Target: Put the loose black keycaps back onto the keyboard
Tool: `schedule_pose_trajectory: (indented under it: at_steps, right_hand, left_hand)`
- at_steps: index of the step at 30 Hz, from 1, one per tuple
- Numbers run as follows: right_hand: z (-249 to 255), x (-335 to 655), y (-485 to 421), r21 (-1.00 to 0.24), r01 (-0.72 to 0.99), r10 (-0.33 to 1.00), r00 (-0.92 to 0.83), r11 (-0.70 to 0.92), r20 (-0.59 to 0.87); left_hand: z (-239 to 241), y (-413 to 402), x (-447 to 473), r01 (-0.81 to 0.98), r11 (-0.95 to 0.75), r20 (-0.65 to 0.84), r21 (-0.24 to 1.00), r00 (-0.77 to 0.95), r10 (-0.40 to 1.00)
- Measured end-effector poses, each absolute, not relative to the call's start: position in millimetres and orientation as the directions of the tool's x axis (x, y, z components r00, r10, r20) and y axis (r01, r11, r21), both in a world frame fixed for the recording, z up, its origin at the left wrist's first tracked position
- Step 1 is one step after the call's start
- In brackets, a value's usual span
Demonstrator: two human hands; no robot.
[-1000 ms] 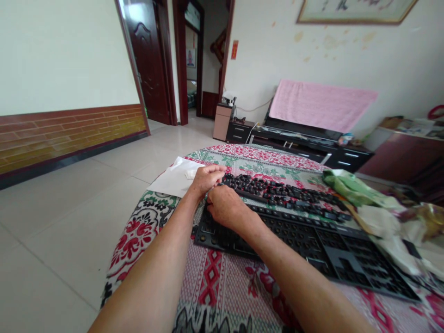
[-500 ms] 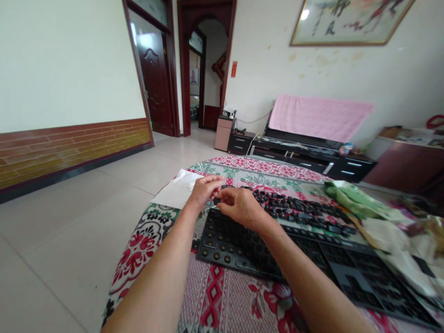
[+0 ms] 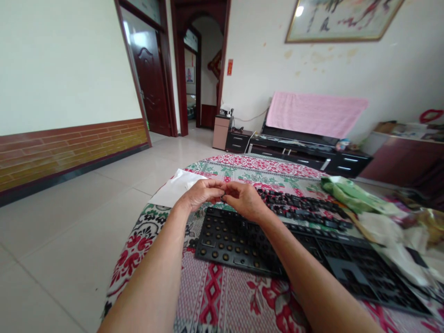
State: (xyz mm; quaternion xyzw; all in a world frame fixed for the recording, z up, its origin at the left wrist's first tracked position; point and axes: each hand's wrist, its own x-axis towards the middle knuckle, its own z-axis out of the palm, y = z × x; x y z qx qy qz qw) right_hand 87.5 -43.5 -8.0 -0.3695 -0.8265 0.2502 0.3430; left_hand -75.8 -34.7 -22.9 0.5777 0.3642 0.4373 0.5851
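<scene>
On the left of the table (image 3: 231, 300), white paper (image 3: 168, 192). Left hand (image 3: 201, 194) reaches forward near it, fingers curled, pinching a small dark piece (image 3: 222, 196). Right hand (image 3: 244, 200) angles in, fingers bent, tips meeting the left's, pinching same piece. Keyboard (image 3: 225, 245) lies below the hands; loose keys (image 3: 301, 202) beyond it, rightward.

Pale walls (image 3: 69, 60) rise from a glossy tiled floor (image 3: 65, 222); a brick-patterned band (image 3: 76, 145) runs low at left; a dark red door (image 3: 154, 88) stands beyond; a pink cloth (image 3: 315, 113) hangs above a black cabinet (image 3: 350, 165), a framed picture (image 3: 342, 23) higher.
</scene>
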Motion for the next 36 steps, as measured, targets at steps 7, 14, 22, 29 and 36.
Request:
schedule_pose_trajectory:
  at_steps: [7, 14, 22, 29, 36]
  right_hand:
    - [-11, 78, -46, -0.552, 0.619, 0.818, -0.304, 0.559, 0.488]
    - [-12, 71, -53, -0.303, 0.780, 0.773, -0.333, 0.548, 0.541]
    - [-13, 72, -55, -0.406, 0.729, 0.814, -0.364, 0.552, 0.452]
    - [-7, 66, -71, -0.355, 0.656, 0.743, -0.623, 0.667, 0.246]
    - [-11, 65, -71, -0.225, 0.658, 0.695, -0.682, 0.719, 0.228]
  left_hand:
    - [-23, -32, -73, -0.078, -0.080, 0.098, 0.994, 0.262, 0.960]
    - [-25, -31, -73, -0.051, -0.085, 0.095, 0.995, 0.249, 0.964]
    - [-23, -32, -78, -0.031, -0.078, 0.082, 0.996, 0.177, 0.981]
    - [-23, -25, -81, -0.078, -0.154, 0.146, 0.985, -0.108, 0.983]
    - [-23, -25, -77, -0.092, -0.184, 0.173, 0.979, -0.114, 0.978]
